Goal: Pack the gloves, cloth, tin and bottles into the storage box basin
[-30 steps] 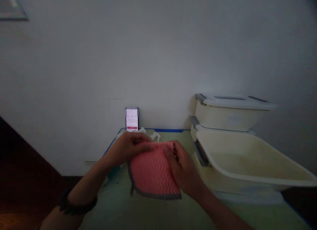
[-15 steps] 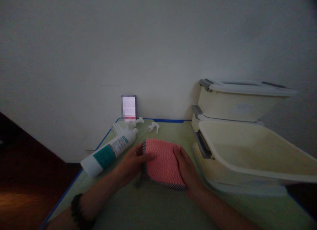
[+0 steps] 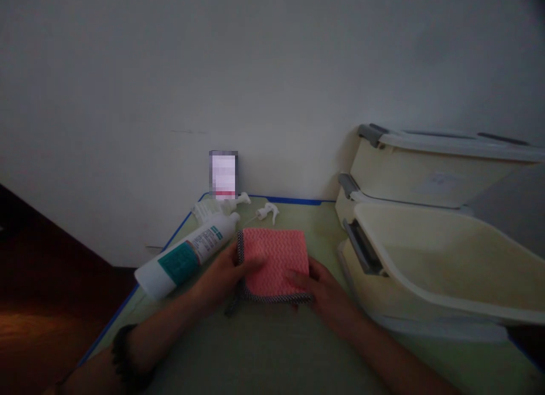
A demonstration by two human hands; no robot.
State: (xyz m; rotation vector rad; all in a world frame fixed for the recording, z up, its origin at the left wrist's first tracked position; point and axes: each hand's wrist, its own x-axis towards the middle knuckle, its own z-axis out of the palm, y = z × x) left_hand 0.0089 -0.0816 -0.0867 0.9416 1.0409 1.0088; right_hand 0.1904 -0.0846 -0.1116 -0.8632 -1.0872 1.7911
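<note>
"Where's the cloth from where you're standing?"

"The pink cloth [image 3: 276,270] is just below the middle of the frame, held above the green tabletop [image 3: 255,355], folded into a rough square with dark checked edging."

"And the fingers?"

"Both sets are gripping it. The left hand [image 3: 223,273] pinches its left side, thumb laid over the front; the right hand [image 3: 327,293] has the lower right side, thumb across the front too. I can't make out the fingers behind."

"What's around it?"

"Up and left, a white bottle [image 3: 185,259] with a teal label lies on its side, near the left hand. Just above the cloth there's a white spray head [image 3: 268,213], apart from it. Beyond the bottle's neck lies a clear bottle [image 3: 206,210], below a phone [image 3: 223,176] standing upright by the wall [image 3: 272,88]."

"And on the right?"

"A cream bin [image 3: 447,259], open-topped, at lower right. Behind it, higher up, a lidded bin [image 3: 438,171] with grey latches."
</note>
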